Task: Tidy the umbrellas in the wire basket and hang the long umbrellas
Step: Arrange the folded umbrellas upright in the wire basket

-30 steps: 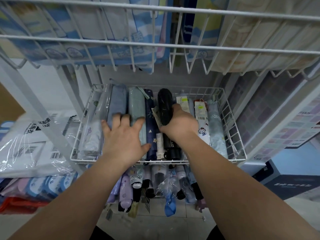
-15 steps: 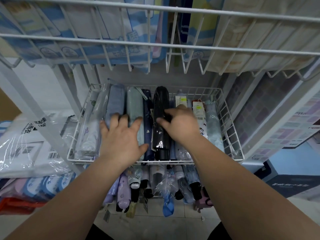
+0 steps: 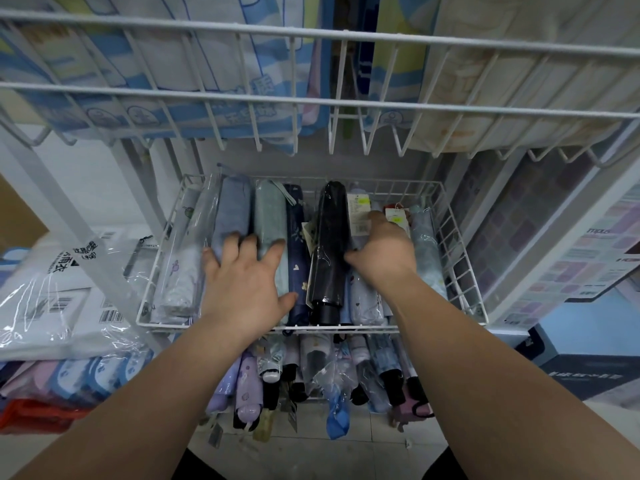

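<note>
White wire basket (image 3: 460, 244) holds folded umbrellas (image 3: 270, 216); left hand (image 3: 246, 282) flat, right hand (image 3: 384, 251) grip unclear.

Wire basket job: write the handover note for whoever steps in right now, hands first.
Left hand: open, flat on the pale blue umbrella and the mint green umbrella, pressing them in place.
Right hand: open, fingers on the wrapped pale umbrellas right of the black umbrella, thumb against its side; not gripping.
Wire basket: folded umbrellas lie side by side, handles toward you; the black one rides on top of the row.
Done: most of the row is lined up.
Left: settle the black one, square the right side. No long umbrellas in view to hang.
</note>
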{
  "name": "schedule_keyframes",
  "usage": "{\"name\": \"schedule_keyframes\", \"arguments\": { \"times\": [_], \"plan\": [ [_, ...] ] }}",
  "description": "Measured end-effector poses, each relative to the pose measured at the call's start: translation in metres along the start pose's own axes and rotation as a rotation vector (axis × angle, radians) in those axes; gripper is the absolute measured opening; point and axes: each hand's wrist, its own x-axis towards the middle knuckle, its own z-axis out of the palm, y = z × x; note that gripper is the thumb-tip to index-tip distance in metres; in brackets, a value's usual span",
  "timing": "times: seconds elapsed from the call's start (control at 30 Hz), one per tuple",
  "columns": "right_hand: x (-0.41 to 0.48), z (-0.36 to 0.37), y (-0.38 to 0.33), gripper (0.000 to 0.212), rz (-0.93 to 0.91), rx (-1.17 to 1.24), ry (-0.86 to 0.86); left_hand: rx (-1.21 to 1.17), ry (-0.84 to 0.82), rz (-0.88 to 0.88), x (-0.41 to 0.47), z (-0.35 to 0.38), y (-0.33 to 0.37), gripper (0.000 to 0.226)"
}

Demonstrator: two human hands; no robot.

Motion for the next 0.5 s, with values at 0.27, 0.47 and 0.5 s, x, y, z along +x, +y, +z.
{"name": "schedule_keyframes", "arguments": {
  "times": [0.27, 0.47, 0.5],
  "plan": [
    [0.009, 0.003, -0.009, 0.057, -0.059, 0.103, -0.101, 0.012, -0.045, -0.034, 0.003, -0.007, 0.003, 0.089],
    [0.011, 0.021, 0.002, 0.065, -0.075, -0.155, -0.134, 0.037, -0.026, -0.033, 0.015, -0.017, 0.015, 0.081],
    [0.010, 0.022, 0.002, 0.064, -0.078, -0.155, -0.124, 0.020, -0.026, -0.041, 0.018, -0.017, 0.016, 0.079]
  ]
}}
